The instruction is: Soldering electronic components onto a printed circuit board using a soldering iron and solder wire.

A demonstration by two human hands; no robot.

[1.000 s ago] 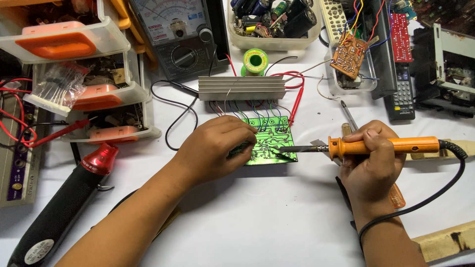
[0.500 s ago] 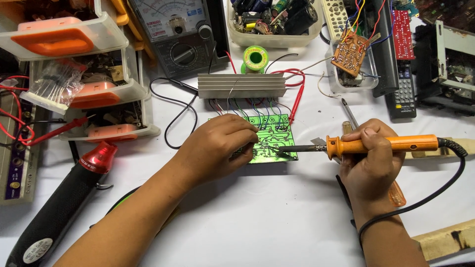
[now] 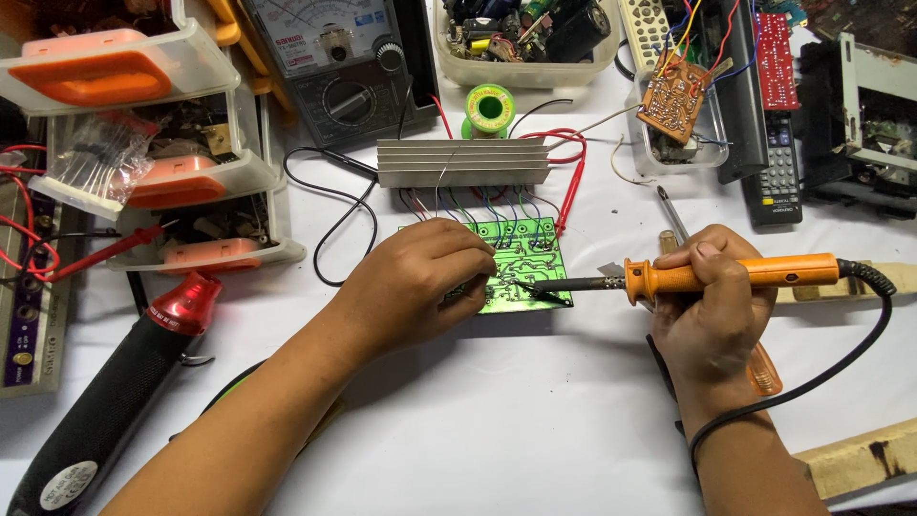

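Two hands over the middle of the white bench! Right hand (image 3: 712, 311) is closed around the orange soldering iron (image 3: 731, 277), held level, tip down on the green circuit board (image 3: 521, 268). Left hand (image 3: 415, 282) rests curled on the board's left edge, pinching something thin I cannot make out. Coloured wires run from the board to a finned heatsink (image 3: 463, 162) just behind it.

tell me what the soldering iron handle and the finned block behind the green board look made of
Soldering iron handle, gripped by the right hand: looks like smooth orange plastic, even colour with a soft sheen. Finned block: likely bare aluminium, matte silver-grey with straight parallel ribs. Green board: probably glossy lacquered laminate, shiny under the light.
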